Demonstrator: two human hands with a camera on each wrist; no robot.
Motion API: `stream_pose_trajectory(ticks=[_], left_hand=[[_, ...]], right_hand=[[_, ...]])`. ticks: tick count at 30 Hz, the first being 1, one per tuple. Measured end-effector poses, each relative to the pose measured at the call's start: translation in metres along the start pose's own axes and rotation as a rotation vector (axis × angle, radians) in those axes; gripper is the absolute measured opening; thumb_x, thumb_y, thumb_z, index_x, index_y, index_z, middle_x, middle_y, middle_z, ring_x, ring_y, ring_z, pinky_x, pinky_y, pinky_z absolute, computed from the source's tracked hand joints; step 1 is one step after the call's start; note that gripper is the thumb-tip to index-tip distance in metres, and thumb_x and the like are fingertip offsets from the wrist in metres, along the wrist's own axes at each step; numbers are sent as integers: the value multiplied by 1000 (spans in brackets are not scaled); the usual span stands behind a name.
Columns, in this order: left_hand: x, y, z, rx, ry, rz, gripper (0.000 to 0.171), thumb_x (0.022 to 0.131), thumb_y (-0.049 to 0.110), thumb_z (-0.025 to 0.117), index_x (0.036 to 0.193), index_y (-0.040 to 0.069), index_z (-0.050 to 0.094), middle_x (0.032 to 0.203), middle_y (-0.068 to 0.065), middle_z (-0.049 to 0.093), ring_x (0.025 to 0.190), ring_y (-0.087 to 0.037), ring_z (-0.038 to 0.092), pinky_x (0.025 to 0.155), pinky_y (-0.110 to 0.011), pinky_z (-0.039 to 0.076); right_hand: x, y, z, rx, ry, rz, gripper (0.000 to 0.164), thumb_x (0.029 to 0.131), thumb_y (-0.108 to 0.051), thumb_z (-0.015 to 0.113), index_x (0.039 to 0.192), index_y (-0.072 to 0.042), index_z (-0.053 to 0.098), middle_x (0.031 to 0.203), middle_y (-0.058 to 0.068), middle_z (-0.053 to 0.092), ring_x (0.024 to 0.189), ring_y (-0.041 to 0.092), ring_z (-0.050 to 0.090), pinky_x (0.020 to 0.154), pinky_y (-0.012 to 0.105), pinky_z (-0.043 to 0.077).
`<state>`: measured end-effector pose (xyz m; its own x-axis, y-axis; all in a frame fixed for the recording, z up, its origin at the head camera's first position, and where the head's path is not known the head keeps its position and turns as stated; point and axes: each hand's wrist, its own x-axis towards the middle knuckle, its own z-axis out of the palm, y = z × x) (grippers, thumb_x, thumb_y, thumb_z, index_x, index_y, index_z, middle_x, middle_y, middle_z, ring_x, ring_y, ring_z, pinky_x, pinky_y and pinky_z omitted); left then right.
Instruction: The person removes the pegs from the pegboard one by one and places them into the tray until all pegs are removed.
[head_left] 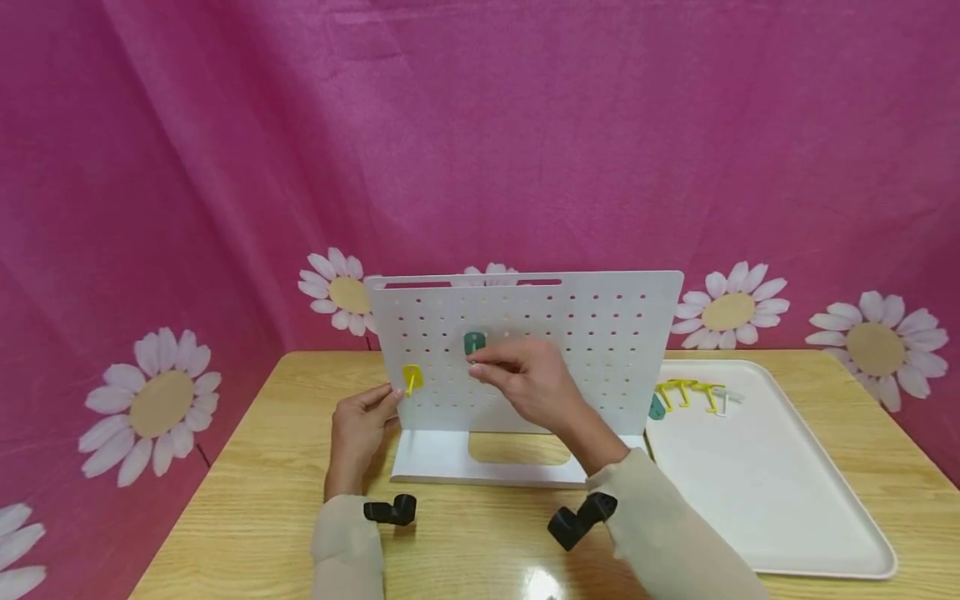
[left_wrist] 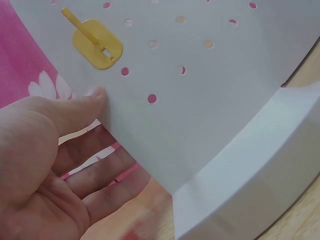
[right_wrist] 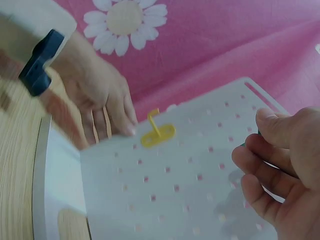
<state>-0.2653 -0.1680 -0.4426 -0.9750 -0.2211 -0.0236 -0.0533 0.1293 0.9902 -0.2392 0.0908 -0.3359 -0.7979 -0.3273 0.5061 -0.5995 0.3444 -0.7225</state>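
A white pegboard point(head_left: 660, 287) stands upright on its white base point(head_left: 431, 457). At its left edge, my left hand point(head_left: 356, 429) holds the board; in the left wrist view the thumb lies on the front and the other fingers pass behind. A yellow hook point(left_wrist: 102, 47) is mounted just above that thumb, its arm jutting outward. My right hand point(head_left: 532, 387) pinches a green hook point(head_left: 474, 341) against the board's front, left of centre. In the right wrist view the fingers hide nearly all of the green hook, so how it sits in the holes cannot be seen.
To the right lies a white tray point(head_left: 765, 492). Near its far left corner are several yellow hooks point(head_left: 682, 385), a white hook point(head_left: 722, 403) and a green hook point(head_left: 657, 407). A wooden table point(head_left: 255, 500) carries everything, with a pink flowered curtain point(head_left: 480, 150) behind.
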Motion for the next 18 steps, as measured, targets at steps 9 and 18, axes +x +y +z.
stream_pose_trajectory(ticks=[9,18], left_hand=[[0,-1,1,-8,-2,-1,33,97,18,69,127,3,69,124,-17,66,106,-29,67,82,-34,58],[0,0,0,0,11,21,32,96,17,70,124,1,70,119,-19,68,99,-27,69,80,-35,59]], right_hand=[[-37,16,-40,-87,117,-39,13,84,-3,80,96,-6,81,88,-2,74,74,9,65,62,25,54],[-73,27,-86,-261,238,-30,16,80,1,82,93,-8,81,86,-2,75,71,5,64,59,16,49]])
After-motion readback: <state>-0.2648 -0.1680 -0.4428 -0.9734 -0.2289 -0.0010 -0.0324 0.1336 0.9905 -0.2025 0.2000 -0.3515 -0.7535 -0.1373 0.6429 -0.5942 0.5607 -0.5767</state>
